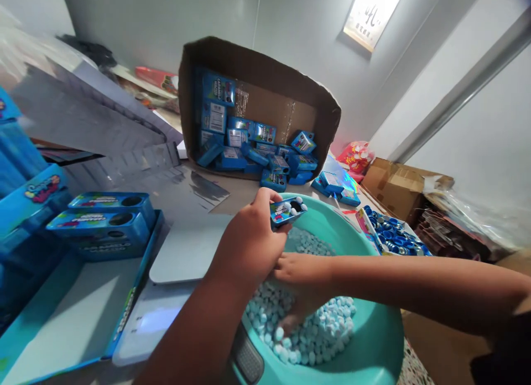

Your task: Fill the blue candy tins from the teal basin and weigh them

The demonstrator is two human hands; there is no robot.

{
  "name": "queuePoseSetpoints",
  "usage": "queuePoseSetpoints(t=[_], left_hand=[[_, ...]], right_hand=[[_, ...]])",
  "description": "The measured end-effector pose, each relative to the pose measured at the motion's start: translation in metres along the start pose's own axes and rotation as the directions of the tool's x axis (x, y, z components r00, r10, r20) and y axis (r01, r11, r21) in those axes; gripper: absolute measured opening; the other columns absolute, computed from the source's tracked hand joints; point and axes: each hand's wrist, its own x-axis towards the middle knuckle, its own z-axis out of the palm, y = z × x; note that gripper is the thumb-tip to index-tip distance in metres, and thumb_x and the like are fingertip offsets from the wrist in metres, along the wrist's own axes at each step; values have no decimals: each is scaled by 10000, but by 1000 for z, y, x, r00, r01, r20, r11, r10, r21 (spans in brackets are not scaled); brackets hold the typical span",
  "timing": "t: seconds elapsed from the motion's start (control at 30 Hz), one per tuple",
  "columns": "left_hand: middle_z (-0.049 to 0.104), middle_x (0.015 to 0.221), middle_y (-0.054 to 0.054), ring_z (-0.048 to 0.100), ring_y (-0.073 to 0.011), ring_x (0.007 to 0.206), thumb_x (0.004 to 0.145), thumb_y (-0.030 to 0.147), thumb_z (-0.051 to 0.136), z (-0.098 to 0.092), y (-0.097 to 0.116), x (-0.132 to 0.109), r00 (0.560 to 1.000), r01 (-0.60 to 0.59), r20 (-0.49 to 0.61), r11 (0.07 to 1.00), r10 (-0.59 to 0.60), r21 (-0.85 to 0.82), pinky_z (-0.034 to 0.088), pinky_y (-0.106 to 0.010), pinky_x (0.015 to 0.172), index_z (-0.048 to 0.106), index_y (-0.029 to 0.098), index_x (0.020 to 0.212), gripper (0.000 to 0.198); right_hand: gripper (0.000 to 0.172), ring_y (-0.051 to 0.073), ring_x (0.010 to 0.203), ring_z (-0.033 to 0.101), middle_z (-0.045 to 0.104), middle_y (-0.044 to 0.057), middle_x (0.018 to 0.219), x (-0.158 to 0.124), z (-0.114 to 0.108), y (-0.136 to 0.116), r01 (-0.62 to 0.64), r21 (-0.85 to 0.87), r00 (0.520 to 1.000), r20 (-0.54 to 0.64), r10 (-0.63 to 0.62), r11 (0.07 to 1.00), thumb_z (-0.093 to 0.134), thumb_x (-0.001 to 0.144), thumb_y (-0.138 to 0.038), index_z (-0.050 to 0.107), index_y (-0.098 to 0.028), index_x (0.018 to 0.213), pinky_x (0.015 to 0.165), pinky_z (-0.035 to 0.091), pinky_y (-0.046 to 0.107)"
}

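Note:
My left hand (253, 238) is closed around a small blue candy box (287, 210), tilted over a turquoise basin (384, 341). Several pale candies lie at the box's dark round opening. Below it, the basin holds a heap of pale blue candies (319, 335). My right hand (301, 288) reaches in from the right and rests in the heap, just under my left hand. Its thumb stands apart from the other fingers; some fingertips are hidden by candies and my left hand.
A cardboard carton (265, 64) full of blue boxes lies on its side behind the basin. At left are a flat scale (178, 258) and a display tray (141, 274) with two boxes (99, 230). Blue caps (394, 233) fill a box at right.

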Motion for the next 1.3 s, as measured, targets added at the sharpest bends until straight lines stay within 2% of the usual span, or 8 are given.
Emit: queuePoseSetpoints(t=[0.17, 0.33, 0.47, 0.63, 0.9, 1.0, 1.13, 1.3], left_hand=[[715, 913, -7, 678, -231, 829, 765, 240, 724, 0, 0, 0, 999, -19, 31, 997, 22, -73, 460, -318, 672, 544, 269, 1084, 367], [697, 907, 9, 667, -206, 814, 749, 224, 723, 3, -3, 1, 999, -27, 36, 996, 30, -89, 453, -302, 666, 546, 271, 1072, 371], [688, 932, 6, 662, -202, 824, 758, 217, 706, 3, -5, 1, 997, -34, 60, 997, 38, -67, 448, -301, 673, 539, 273, 1073, 361], [687, 920, 5, 652, -211, 823, 772, 223, 689, 1, -4, 0, 995, -49, 85, 998, 52, -31, 431, -310, 670, 528, 272, 1077, 349], [683, 931, 40, 650, -180, 802, 751, 297, 730, 3, -5, -1, 989, -38, 132, 982, 64, -186, 440, -288, 647, 528, 306, 1079, 384], [672, 915, 35, 628, -175, 789, 762, 281, 699, 4, -7, -1, 978, -99, 168, 986, 121, -134, 427, -296, 663, 535, 281, 1045, 327], [634, 837, 33, 594, -177, 743, 759, 273, 667, 7, -12, 1, 953, -111, 274, 991, 128, -78, 384, -304, 632, 530, 273, 1016, 291], [605, 835, 46, 581, -164, 755, 755, 241, 656, 11, -18, 0, 894, -169, 397, 976, 210, -134, 379, -303, 645, 520, 277, 1001, 284]], right_hand=[[1014, 350, 1362, 474, 492, 151, 1497, -30, -17, -31, -110, 4, 955, 278, 105, 994, 833, 568, -230, 451, -222, 1507, 1148, 369, 444], [1052, 397, 1226, 534, 500, 220, 1429, -37, -11, -49, -123, -215, 931, 314, 188, 969, 802, 565, -169, 392, -201, 1533, 1012, 458, 500], [900, 306, 982, 586, 587, 185, 1225, -32, -6, -45, -55, -327, 921, 349, 174, 943, 811, 605, -214, 490, -183, 1445, 774, 503, 385], [462, 176, 689, 529, 649, 119, 1025, -35, -3, -45, -14, -449, 874, 429, 229, 894, 571, 911, -219, 538, -209, 1372, 508, 308, 280], [214, 83, 505, 218, 631, 16, 845, -40, -19, -56, -142, -439, 869, 373, 324, 887, 741, 830, -230, 714, -226, 1042, 462, 146, 293], [154, 85, 563, 332, 606, 0, 797, -42, -46, -66, -199, -317, 894, 330, 304, 927, 788, 721, -159, 700, -170, 847, 483, 251, 263], [182, 95, 695, 516, 606, -23, 765, -50, -86, -72, -233, -121, 958, 143, 249, 965, 716, 670, -49, 682, -162, 809, 639, 417, 222], [167, 89, 665, 572, 665, -32, 770, -52, -118, -60, -365, -161, 931, -75, 357, 917, 660, 697, -89, 699, -171, 837, 629, 434, 227]])
